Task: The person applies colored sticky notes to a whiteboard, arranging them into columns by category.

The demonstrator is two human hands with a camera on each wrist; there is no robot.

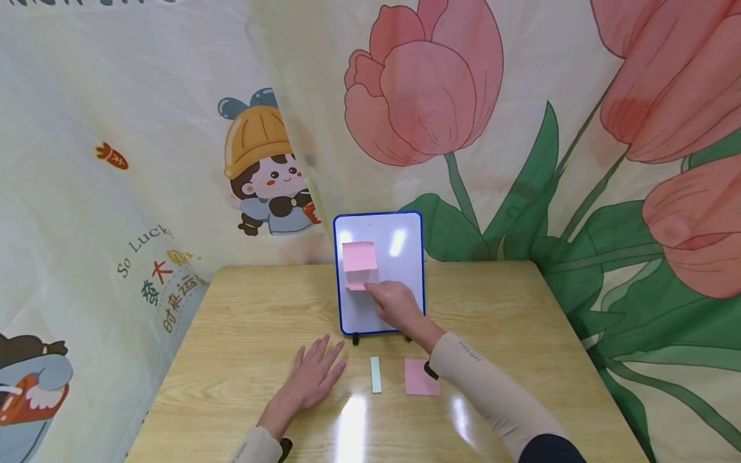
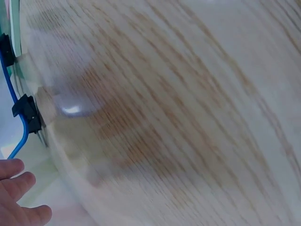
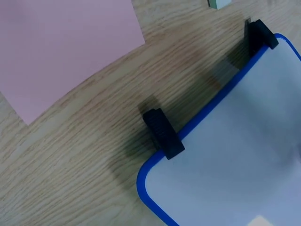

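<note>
A small whiteboard [image 1: 399,257] with a blue frame stands upright on black feet [image 3: 163,133]. On it is a pink sticky note [image 1: 359,256], and just below it shows a narrower pink strip of paper [image 1: 356,286]. The right hand [image 1: 398,305] reaches in front of the board, its fingertips at the strip's right end; whether they pinch or press it I cannot tell. Left of the board's base, the left hand [image 1: 315,374] rests on the table, palm down, fingers spread and holding nothing. Its fingertips [image 2: 28,181] also appear in the left wrist view.
A pale green strip [image 1: 375,375] lies on the wooden table [image 1: 260,321] between the forearms. To its right is a pink square of sticky notes [image 1: 419,378], partly under the right wrist in the head view. A printed curtain [image 1: 312,96] hangs behind the table.
</note>
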